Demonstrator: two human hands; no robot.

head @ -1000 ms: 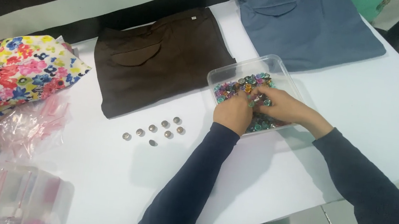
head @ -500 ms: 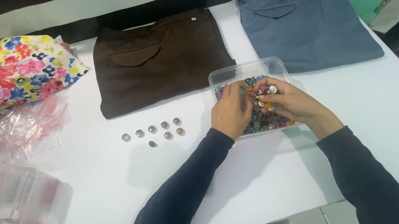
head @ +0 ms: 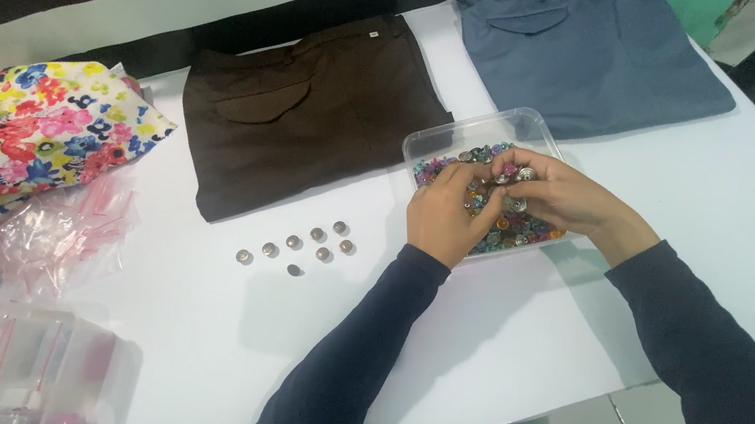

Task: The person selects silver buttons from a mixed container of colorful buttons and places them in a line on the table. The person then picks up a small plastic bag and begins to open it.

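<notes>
**Both hands over the button box**

The left hand (head: pixel 443 216) rests at the 7 o'clock edge of the clear plastic box (head: pixel 435 142), knuckles up, fingers curled narrow into the heap of mixed buttons (head: pixel 516 228). The right hand (head: pixel 559 195) lies across the box from 3 o'clock, wrist raised, fingertips pinched on small silver buttons; how many it grips cannot be told. Both dark sleeves run back toward 5 o'clock.

Compared with a second ago, both hands are lifted slightly off the heap and drawn together at the box centre, the right hand now holding metal pieces above the pile.

The box stands on the white table (head: pixel 215 336), its far side near the blue trousers (head: pixel 593 51) at 12 o'clock. The brown trousers (head: pixel 313 111) lie just beside it at 10 o'clock. A row of metal buttons (head: pixel 295 248) sits at 9 o'clock of the left hand, well apart. Bare tabletop lies between that row and the left forearm. The table edge runs close behind the right elbow at 4 o'clock.
</notes>
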